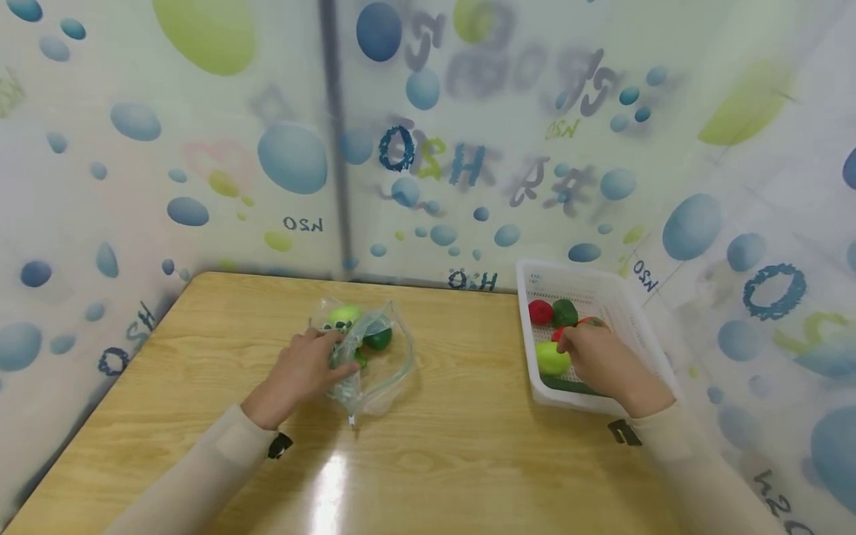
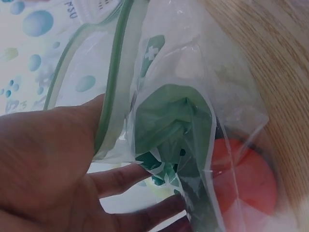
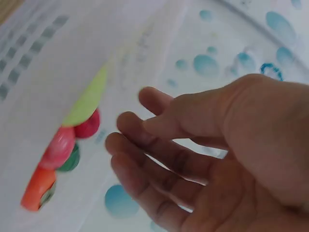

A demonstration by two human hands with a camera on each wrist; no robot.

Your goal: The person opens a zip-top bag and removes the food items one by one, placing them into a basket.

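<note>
Looks like clear, glossy, creased plastic on the bag [image 1: 371, 390]; like smooth plastic on the basket [image 1: 578, 403]. Shows wood grain under a glossy sheen across the table [image 1: 441, 461]; looks like matt cloth on the sleeves [image 1: 217, 457].

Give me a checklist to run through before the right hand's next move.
1. Bag mouth open: ok, the zip edges stand apart.
2. Bag steadied: ok, the left hand holds it.
3. Right hand at the basket: ok, it is over it.
4. Item in right hand: not ok, none shows in its grasp.
5. Room in bag: cannot tell, folds hide part of the inside.
</note>
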